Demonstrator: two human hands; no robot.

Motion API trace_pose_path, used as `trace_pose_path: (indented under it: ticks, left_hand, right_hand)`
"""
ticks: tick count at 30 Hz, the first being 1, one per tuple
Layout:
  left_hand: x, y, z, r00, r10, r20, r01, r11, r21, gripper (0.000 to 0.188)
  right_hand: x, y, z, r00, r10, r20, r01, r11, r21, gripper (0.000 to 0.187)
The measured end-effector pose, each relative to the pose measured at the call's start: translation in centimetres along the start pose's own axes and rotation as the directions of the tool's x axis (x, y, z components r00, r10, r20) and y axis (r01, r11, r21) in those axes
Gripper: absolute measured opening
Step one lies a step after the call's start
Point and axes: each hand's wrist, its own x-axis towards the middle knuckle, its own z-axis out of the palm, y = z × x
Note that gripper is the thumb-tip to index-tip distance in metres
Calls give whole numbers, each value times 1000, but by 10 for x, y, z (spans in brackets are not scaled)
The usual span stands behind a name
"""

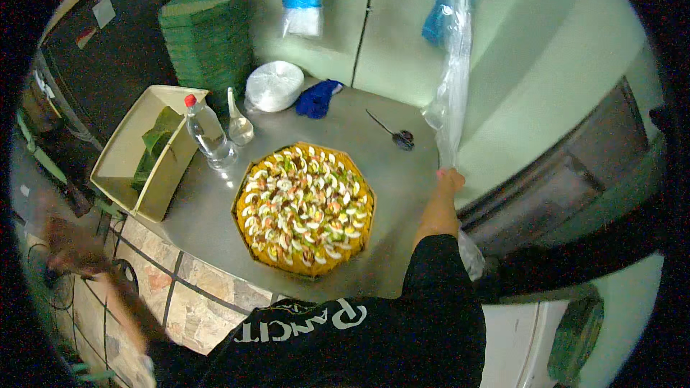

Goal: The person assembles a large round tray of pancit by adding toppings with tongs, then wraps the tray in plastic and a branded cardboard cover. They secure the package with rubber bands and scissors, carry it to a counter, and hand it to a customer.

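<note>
My right hand point(453, 178) is closed on the long clear plastic point(454, 100) that hangs down the wall by the table's right edge. Out at the far left, over the tiled floor, my left hand point(72, 244) is smeared by motion, so its fingers do not show. Between my arms, an octagonal tray point(239, 219) sits on the metal table, filled with orange-yellow food point(305, 208) topped with egg slices and green and brown bits. Neither hand touches it.
Behind the tray lie scissors point(399, 136), a blue cloth point(316, 99) and a white plastic-wrapped bundle point(274, 86). To its left stand a red-capped bottle point(208, 133), a ladle point(241, 128) and a cream bin point(115, 151) holding green leaves. Green boxes point(208, 36) are stacked at the back.
</note>
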Motion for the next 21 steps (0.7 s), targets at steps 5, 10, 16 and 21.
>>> trace_pose_path:
  ticks: [5,10,16,21]
  left_hand:
    - [107,-14,-61,987,147,66,-138,982,-128,57]
    - [17,-39,-155,957,42,289,43,958,-283,60]
    - [-161,-44,-346,692,-141,708,431,867,-249,64]
    - [-318,-7,-532,240,-128,962,646,761,-60,68]
  right_hand:
    - [-97,20,-210,975,-163,-152,140,979,-151,16]
    - [-196,-13,-402,857,-462,-227,448,887,-113,14]
    - [-358,-94,-582,733,-601,-320,661,740,123,19]
    - [-421,-138,-737,726,-628,-279,688,661,300,19]
